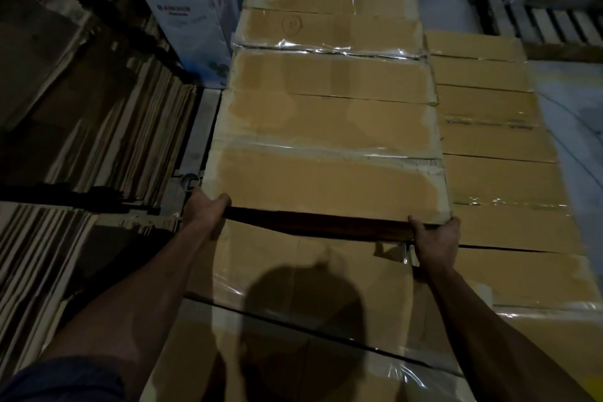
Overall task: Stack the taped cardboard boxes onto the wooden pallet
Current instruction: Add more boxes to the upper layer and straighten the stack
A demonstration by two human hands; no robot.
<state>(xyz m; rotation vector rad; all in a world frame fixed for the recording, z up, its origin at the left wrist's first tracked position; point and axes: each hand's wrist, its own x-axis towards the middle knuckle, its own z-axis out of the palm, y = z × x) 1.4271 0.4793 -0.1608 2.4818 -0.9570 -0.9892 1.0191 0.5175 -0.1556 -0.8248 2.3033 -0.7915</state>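
Note:
A taped cardboard box (326,179) lies on top of a stack of like boxes, its near edge raised a little over a dark gap. My left hand (205,206) grips its near left corner. My right hand (435,240) grips its near right corner. Two more taped boxes (329,26) sit in a row behind it at the same height. A lower layer of taped boxes (496,127) shows on the right and below my arms (310,303). The wooden pallet under the stack is hidden.
Piles of flattened cardboard (81,114) fill the left side. A white printed carton (192,6) stands at the back left. An empty wooden pallet (535,16) lies on the grey floor (574,114) at the back right.

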